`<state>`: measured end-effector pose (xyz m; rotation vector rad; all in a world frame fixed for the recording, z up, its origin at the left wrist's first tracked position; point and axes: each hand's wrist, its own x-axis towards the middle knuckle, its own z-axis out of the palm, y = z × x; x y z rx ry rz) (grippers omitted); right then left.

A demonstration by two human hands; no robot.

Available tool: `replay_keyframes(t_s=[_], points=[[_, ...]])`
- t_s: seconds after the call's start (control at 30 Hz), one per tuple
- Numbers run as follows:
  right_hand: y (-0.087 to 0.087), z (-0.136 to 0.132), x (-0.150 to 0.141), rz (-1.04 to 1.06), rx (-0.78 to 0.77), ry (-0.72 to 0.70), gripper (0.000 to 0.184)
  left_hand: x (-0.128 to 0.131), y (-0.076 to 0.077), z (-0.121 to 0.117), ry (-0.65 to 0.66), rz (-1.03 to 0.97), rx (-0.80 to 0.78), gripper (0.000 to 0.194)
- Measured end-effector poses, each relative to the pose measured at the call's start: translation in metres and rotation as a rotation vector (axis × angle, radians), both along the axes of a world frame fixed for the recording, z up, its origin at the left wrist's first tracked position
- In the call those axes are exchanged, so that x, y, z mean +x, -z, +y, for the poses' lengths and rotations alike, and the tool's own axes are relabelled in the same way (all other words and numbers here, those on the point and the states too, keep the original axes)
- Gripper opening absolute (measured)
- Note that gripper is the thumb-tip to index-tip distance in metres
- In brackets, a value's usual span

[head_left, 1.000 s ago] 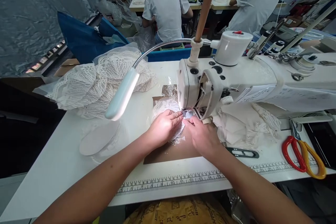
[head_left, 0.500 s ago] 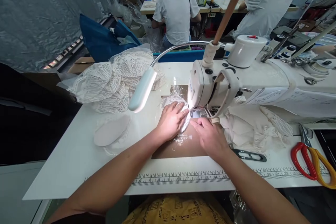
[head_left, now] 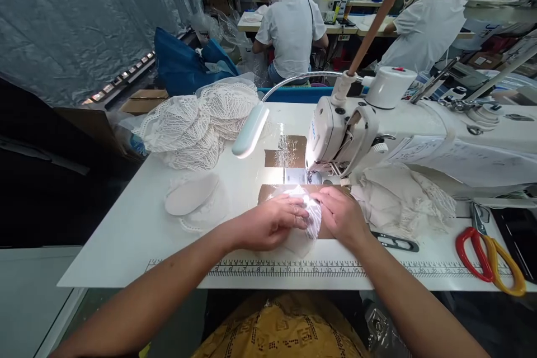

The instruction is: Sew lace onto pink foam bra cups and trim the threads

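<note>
Between my hands, in front of the sewing machine [head_left: 335, 134], is a white lace piece [head_left: 314, 218] with sheer fabric under it. My left hand [head_left: 277, 219] lies over its left side, fingers bent and closed on the fabric. At its right edge my right hand [head_left: 340, 211] pinches the lace between thumb and fingers. The bare metal needle plate [head_left: 295, 175] shows beyond the lace, below the machine's needle area. Brown tape [head_left: 268, 193] covers the table under my hands.
A lace pile [head_left: 184, 128] lies at the back left, with an oval pad [head_left: 191, 194] nearer. Pale fabric [head_left: 398, 196], a dark slotted tool [head_left: 396, 241] and scissors [head_left: 490, 257] lie to the right. A lamp [head_left: 250, 131] hangs over the table. Two people sit beyond.
My hands have drawn the lace piece out from under the needle area toward me. My left hand has gone from lying flat to bent fingers. The view has shifted left.
</note>
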<state>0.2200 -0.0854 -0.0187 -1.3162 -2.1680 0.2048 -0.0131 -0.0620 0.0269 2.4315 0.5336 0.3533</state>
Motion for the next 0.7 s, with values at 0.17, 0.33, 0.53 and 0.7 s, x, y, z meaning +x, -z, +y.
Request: replay_keyframes(t_s=[0.17,0.33,0.53,0.7], points=[[0.001,0.0,0.0,-0.006,0.008,-0.008,0.036,0.009,0.006,0.0,-0.265,-0.023,0.105,0.033],[0.0,0.001,-0.002,-0.251,0.008,0.031,0.04,0.029,0.021,0.015,-0.214,0.121,0.264,0.033],[-0.002,0.002,-0.007,-0.427,-0.035,0.136,0.036,0.034,0.02,0.019,-0.267,0.226,0.324,0.038],[-0.001,0.004,-0.012,-0.456,-0.064,0.202,0.035,0.03,0.024,0.031,-0.236,0.223,0.294,0.042]])
